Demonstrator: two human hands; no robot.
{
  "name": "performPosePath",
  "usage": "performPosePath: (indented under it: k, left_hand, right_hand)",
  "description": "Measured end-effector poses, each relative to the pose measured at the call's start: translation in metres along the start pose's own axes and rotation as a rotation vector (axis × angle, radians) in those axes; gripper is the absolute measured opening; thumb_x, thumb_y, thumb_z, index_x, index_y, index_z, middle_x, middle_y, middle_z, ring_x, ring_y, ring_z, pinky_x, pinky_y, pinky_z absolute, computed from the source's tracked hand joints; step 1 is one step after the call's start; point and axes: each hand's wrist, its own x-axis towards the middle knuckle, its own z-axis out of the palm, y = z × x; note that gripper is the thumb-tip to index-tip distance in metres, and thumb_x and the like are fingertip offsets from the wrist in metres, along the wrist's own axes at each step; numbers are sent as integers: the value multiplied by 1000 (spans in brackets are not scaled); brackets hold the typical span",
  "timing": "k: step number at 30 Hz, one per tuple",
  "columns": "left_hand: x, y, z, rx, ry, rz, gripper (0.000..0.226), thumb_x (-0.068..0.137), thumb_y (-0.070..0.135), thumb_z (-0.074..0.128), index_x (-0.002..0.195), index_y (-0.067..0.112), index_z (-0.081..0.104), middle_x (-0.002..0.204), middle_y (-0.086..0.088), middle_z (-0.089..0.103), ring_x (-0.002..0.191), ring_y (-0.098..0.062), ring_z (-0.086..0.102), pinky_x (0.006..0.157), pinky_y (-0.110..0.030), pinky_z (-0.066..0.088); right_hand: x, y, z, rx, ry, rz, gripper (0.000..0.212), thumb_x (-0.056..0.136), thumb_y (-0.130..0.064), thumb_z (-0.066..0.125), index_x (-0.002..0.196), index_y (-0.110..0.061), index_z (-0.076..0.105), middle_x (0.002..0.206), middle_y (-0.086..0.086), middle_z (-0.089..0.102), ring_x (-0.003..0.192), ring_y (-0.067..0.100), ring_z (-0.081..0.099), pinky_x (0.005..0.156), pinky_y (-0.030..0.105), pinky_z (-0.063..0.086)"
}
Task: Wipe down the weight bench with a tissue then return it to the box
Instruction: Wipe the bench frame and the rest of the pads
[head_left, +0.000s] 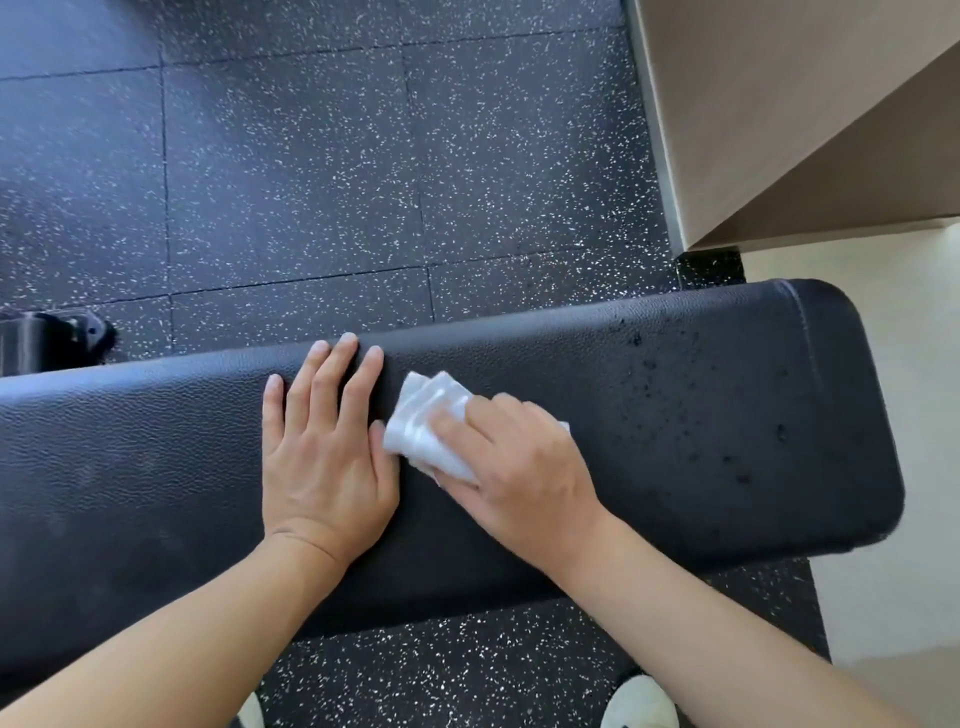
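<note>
At the far left, a dark metal fitting (57, 338) sits on the speckled rubber floor (311, 171) just behind the black padded weight bench (130, 467), whose long axis runs from left to right across the view. On the middle of the pad the left hand (327, 457) lies flat, fingers straight and close together, pressing down and holding nothing. Just beside it, touching at the thumb side, the tissue (431, 426) lies folded into a white wad on the pad, and the right hand (519, 467) presses on it with fingers curved over its right part, so the wad sticks out to the left of the knuckles. Further right the pad is dotted with dark wet-looking specks (727, 415), thickest towards the rounded right end, which lies near a pale wall (779, 130) and a light floor strip (924, 467). The spotted stretch lies to the right of the tissue, along the bench's length, and the right hand is the nearer one, so the wiping most likely has to travel rightward, away from the left hand. No box is in view, and the return step has not begun.
</note>
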Motion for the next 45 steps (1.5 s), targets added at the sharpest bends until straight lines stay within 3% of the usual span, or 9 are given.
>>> performPosePath:
  k: [3, 9, 16, 21, 28, 33, 37, 41, 45]
  left_hand:
    - [1, 1, -1, 8, 1, 3, 66, 93, 30, 41, 158, 19, 41, 167, -4, 35, 158, -30, 28, 130, -57, 14]
    - [1, 0, -1, 16, -1, 3, 66, 94, 32, 41, 159, 19, 40, 168, -4, 34, 158, -29, 27, 130, -56, 13]
    - [1, 0, 0, -4, 0, -1, 61, 93, 32, 39, 149, 10, 49, 164, -9, 41, 156, -32, 30, 128, -58, 16]
    - [1, -1, 1, -9, 15, 13, 64, 92, 31, 42, 155, 18, 44, 167, -5, 37, 157, -30, 29, 129, -57, 15]
    - [0, -1, 1, -33, 35, 5, 63, 94, 31, 42, 156, 18, 44, 167, -4, 37, 157, -29, 29, 129, -58, 16]
    - [0, 0, -1, -43, 31, 2, 62, 94, 31, 42, 155, 18, 44, 167, -4, 38, 157, -28, 29, 129, -58, 16]
    - [0, 1, -2, -59, 19, -7, 62, 93, 31, 42, 153, 15, 46, 166, -4, 38, 157, -28, 29, 129, -58, 15]
    - [0, 2, -2, -68, 40, -2, 62, 94, 31, 42, 154, 17, 45, 166, -5, 40, 157, -29, 30, 129, -57, 15]
    - [-1, 1, -1, -79, 47, -6, 60, 95, 32, 40, 153, 17, 45, 165, -5, 39, 157, -29, 29, 130, -57, 13]
  right_hand:
    - [-4, 38, -12, -39, 63, -21, 18, 93, -30, 72, 96, -12, 74, 78, 4, 59, 66, 28, 54, 56, 43, 48]
    - [71, 80, -16, -87, 116, 473, 35, 94, -46, 62, 78, -20, 45, 74, 3, 59, 70, 32, 57, 60, 34, 29]
    - [99, -28, 37, 24, 108, 302, 30, 94, -42, 69, 86, -15, 60, 80, 5, 64, 73, 31, 60, 63, 42, 43]
    - [60, 17, 12, -25, 147, 125, 31, 99, -41, 67, 88, -12, 63, 80, 6, 62, 72, 32, 60, 62, 45, 49]
    - [42, 117, -32, -151, 165, 571, 38, 98, -50, 50, 78, -20, 37, 76, -2, 46, 75, 37, 54, 59, 37, 31]
    - [85, 25, 16, -145, 130, 426, 35, 95, -50, 58, 78, -19, 52, 77, 5, 63, 73, 34, 59, 61, 36, 27]
    - [103, -31, 41, -66, 126, 324, 29, 96, -42, 67, 88, -14, 62, 83, 7, 66, 76, 33, 61, 62, 40, 39]
    - [71, 3, 17, -45, 141, 201, 30, 98, -40, 67, 91, -11, 63, 82, 6, 63, 74, 31, 59, 60, 41, 43]
    - [14, 95, -35, -112, 153, 450, 29, 102, -44, 59, 93, -17, 56, 89, 1, 60, 85, 32, 59, 63, 39, 37]
